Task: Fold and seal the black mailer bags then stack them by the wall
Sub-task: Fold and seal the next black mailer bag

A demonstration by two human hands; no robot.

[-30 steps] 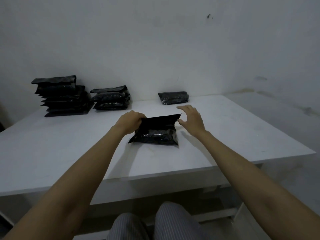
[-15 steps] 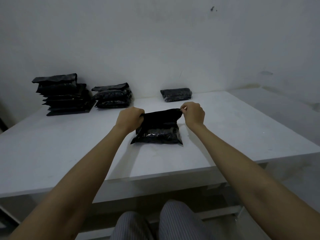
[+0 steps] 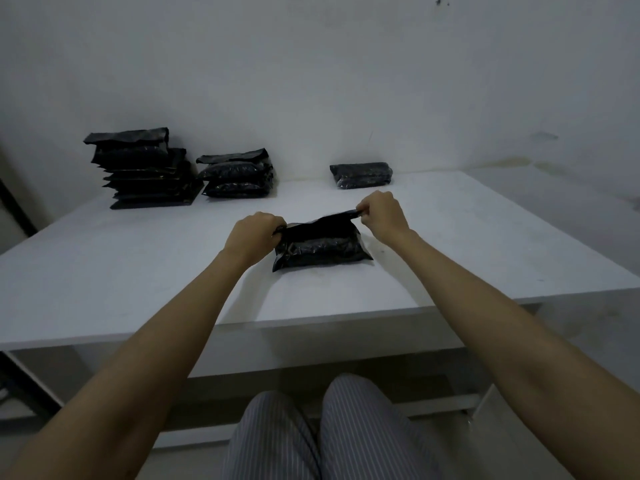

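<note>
A filled black mailer bag [image 3: 320,249] lies in the middle of the white table [image 3: 138,271], its open flap raised at the far side. My left hand [image 3: 254,233] pinches the flap's left corner. My right hand [image 3: 379,213] pinches the right corner a little higher. The flap stretches between both hands. By the wall stand a tall stack of black mailer bags [image 3: 140,168] at the left, a lower stack [image 3: 237,174] beside it, and a single sealed bag [image 3: 362,174] to the right.
The white wall [image 3: 311,81] rises right behind the table. The table's front edge runs just above my knees in striped trousers [image 3: 311,431]. A dark frame [image 3: 17,209] stands at the far left.
My right hand went from open beside the bag to pinching the flap's right corner. Both hands now hold the flap taut, the right one lifted slightly.
</note>
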